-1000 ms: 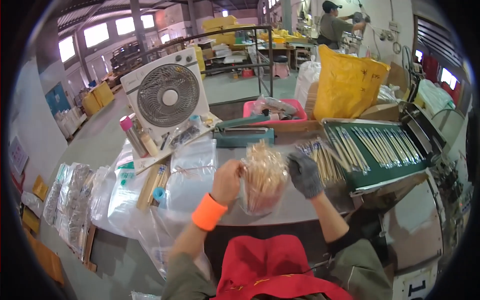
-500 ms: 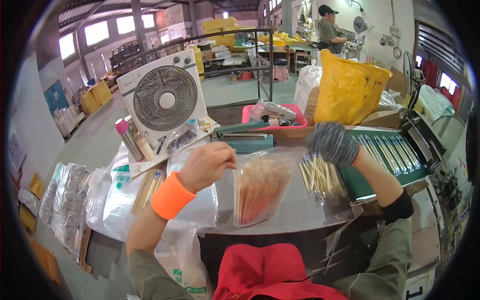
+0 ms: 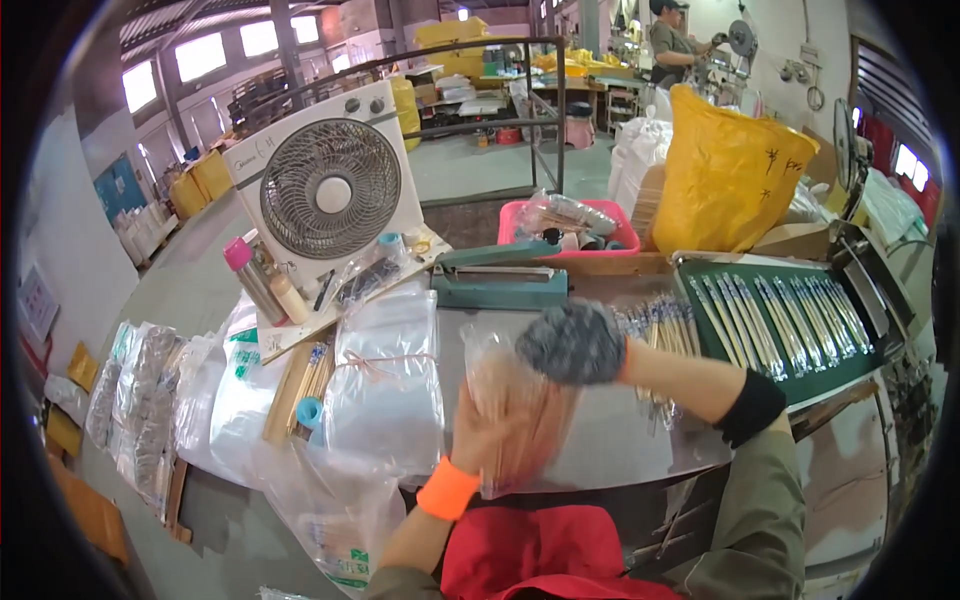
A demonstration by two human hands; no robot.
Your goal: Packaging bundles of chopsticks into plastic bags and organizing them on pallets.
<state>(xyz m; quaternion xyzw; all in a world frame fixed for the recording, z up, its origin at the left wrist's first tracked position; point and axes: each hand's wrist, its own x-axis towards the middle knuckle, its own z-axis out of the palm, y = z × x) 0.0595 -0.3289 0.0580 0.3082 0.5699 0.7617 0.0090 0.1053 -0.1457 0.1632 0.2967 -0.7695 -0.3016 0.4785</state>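
Far left, at nine o'clock of our hands: a row of filled clear packets (image 3: 140,395) lying along the left edge of the table (image 3: 640,455).

Next, a stack of empty clear bags (image 3: 385,385) bound with a rubber band, with a bundle of wooden sticks (image 3: 300,385) just beside it on the left. At eleven o'clock stand a pink-capped bottle (image 3: 252,280) and a white box fan (image 3: 330,190).

Centre: a clear bag of wooden sticks (image 3: 515,410), blurred by motion, held upright above the grey tabletop. Our left hand (image 3: 480,440), with an orange wristband, grasps the bag from below and behind at its lower left. Our right hand (image 3: 572,342), in a grey knit glove, is closed over the bag's top at one o'clock of the left hand. The bag sits between both hands, touching each.

At twelve o'clock: a teal heat sealer (image 3: 500,280), then a pink basket (image 3: 570,225) holding plastic-wrapped items.

At two o'clock: loose wrapped stick pairs (image 3: 660,325) on the table, then a green tray (image 3: 800,360) holding rows of the same. A filled yellow sack (image 3: 730,180) stands behind it.

Open room: bare grey tabletop lies under and right of the bag, up to the near table edge.
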